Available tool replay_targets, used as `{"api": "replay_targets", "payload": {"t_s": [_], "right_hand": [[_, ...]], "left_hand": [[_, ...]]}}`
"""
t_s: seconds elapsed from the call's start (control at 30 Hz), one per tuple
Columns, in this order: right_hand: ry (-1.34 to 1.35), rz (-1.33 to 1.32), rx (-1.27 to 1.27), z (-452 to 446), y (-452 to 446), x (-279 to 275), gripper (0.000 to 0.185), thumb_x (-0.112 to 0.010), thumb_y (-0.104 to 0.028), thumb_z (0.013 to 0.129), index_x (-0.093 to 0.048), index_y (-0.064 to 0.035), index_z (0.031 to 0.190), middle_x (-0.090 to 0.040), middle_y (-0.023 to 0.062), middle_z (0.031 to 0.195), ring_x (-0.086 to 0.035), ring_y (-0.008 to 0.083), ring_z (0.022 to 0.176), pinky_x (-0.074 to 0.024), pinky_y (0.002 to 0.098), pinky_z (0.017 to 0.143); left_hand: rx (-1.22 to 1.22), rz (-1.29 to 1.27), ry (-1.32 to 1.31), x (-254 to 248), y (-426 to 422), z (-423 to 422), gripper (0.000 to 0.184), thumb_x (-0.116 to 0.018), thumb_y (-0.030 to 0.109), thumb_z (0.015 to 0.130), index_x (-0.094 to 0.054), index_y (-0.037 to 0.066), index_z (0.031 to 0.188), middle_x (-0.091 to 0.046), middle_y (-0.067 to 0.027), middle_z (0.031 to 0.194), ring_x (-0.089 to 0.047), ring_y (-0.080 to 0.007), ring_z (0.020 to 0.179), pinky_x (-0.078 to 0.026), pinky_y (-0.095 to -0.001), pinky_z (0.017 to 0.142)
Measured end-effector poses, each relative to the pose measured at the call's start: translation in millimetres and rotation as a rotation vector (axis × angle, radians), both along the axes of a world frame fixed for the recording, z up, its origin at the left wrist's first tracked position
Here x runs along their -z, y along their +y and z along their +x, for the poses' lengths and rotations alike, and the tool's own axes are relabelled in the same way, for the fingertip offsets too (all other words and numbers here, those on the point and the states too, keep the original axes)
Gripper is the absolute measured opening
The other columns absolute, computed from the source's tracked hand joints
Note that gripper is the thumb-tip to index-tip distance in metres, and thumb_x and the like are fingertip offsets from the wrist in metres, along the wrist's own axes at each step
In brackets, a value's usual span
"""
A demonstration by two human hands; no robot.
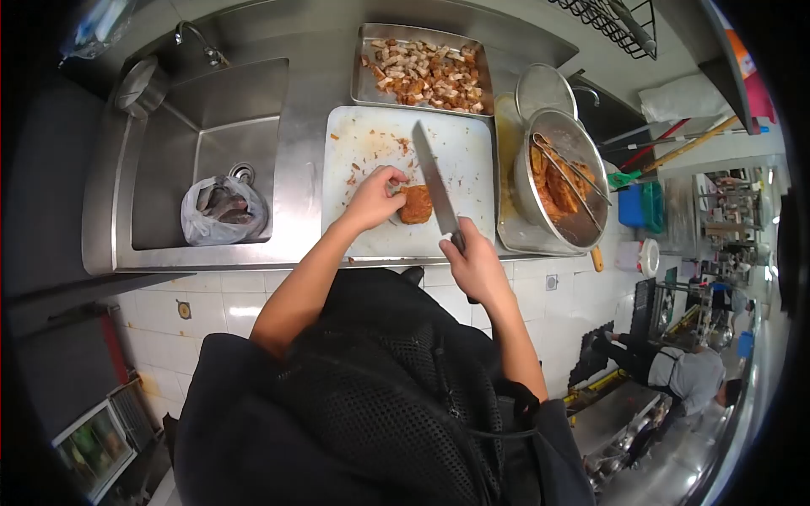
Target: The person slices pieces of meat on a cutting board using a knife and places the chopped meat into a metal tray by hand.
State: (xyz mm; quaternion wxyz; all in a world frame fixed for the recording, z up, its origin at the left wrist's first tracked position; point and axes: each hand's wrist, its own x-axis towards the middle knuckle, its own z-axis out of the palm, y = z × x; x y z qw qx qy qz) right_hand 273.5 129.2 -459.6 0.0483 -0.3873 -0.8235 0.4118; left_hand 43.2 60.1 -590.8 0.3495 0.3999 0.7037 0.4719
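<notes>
A block of reddish-brown roasted meat lies near the middle of a white cutting board. My left hand is at its left edge, fingers curled and the thumb against the meat. In my right hand is the handle of a large kitchen knife, its blade slanting up and away over the board, just right of the meat. Small brown scraps are scattered over the board's far half. Beyond the board, a metal tray holds many cut pieces of meat.
Right of the board, a large metal bowl with sauced meat and tongs rests over a shallow tray. To the left is a sink containing a plastic bag of dark contents. A co-worker is farther off at right.
</notes>
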Motion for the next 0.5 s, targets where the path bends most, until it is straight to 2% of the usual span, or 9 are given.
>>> {"api": "replay_targets", "payload": {"t_s": [0.03, 0.1, 0.13, 0.2, 0.3, 0.37, 0.5], "right_hand": [[-0.058, 0.039, -0.077, -9, 0, -3, 0.031, -0.070, -0.015, 0.097, -0.054, 0.0017, 0.118, -0.069, 0.0288, 0.084, -0.066, 0.0522, 0.084, -0.0508, 0.0566, 0.073], [-0.115, 0.043, -0.089, -22, -2, -5, 0.029, -0.070, -0.015, 0.096, -0.053, 0.0013, 0.114, -0.070, 0.0294, 0.085, -0.067, 0.0520, 0.085, -0.0506, 0.0588, 0.074], [-0.130, 0.079, -0.111, -27, -2, -5, 0.029, -0.069, -0.014, 0.097, -0.053, 0.0022, 0.115, -0.069, 0.0281, 0.083, -0.066, 0.0510, 0.082, -0.0502, 0.0564, 0.073], [-0.167, 0.110, -0.139, -33, -3, -4, 0.029, -0.068, -0.012, 0.097, -0.053, 0.0030, 0.116, -0.068, 0.0269, 0.080, -0.065, 0.0501, 0.080, -0.0498, 0.0539, 0.072], [-0.253, 0.119, -0.173, -43, -4, -4, 0.030, -0.068, -0.013, 0.097, -0.051, 0.0030, 0.115, -0.069, 0.0300, 0.085, -0.066, 0.0536, 0.088, -0.0500, 0.0586, 0.076], [-0.389, 0.180, -0.193, -47, -8, -4, 0.031, -0.067, -0.015, 0.096, -0.048, 0.0007, 0.115, -0.070, 0.0316, 0.086, -0.068, 0.0540, 0.087, -0.0523, 0.0623, 0.079], [-0.460, 0.148, -0.203, -29, -32, -43, 0.031, -0.067, -0.015, 0.096, -0.047, 0.0017, 0.114, -0.069, 0.0336, 0.085, -0.067, 0.0552, 0.086, -0.0521, 0.0632, 0.079]], "left_hand": [[0.007, 0.004, -0.012, 0, 2, 2, 0.036, -0.072, 0.008, 0.085, -0.065, 0.006, 0.121, -0.063, -0.0053, 0.114, -0.059, -0.0148, 0.091, -0.053, -0.0326, 0.082], [-0.002, 0.024, 0.131, 1, 6, 5, 0.034, -0.071, 0.009, 0.082, -0.064, 0.005, 0.116, -0.063, -0.0095, 0.110, -0.063, -0.0216, 0.091, -0.053, -0.0353, 0.082], [-0.003, 0.027, 0.111, 3, 8, 6, 0.034, -0.071, 0.009, 0.082, -0.064, 0.005, 0.116, -0.063, -0.0095, 0.110, -0.063, -0.0216, 0.091, -0.053, -0.0353, 0.082], [0.007, 0.047, 0.205, 6, 9, 8, 0.032, -0.071, 0.009, 0.080, -0.064, 0.004, 0.111, -0.063, -0.0123, 0.111, -0.065, -0.0289, 0.093, -0.054, -0.0385, 0.082], [-0.014, 0.036, 0.156, 7, 11, 9, 0.028, -0.072, 0.010, 0.079, -0.064, 0.004, 0.105, -0.063, -0.0131, 0.108, -0.066, -0.0331, 0.096, -0.053, -0.0412, 0.082], [0.001, 0.032, 0.133, 6, 12, 6, 0.027, -0.072, 0.010, 0.078, -0.065, 0.004, 0.103, -0.063, -0.0133, 0.105, -0.065, -0.0335, 0.096, -0.053, -0.0413, 0.082], [-0.016, 0.055, 0.144, 2, 12, 7, 0.023, -0.073, 0.010, 0.077, -0.065, 0.003, 0.097, -0.063, -0.0136, 0.098, -0.065, -0.0344, 0.094, -0.053, -0.0424, 0.080]]}}
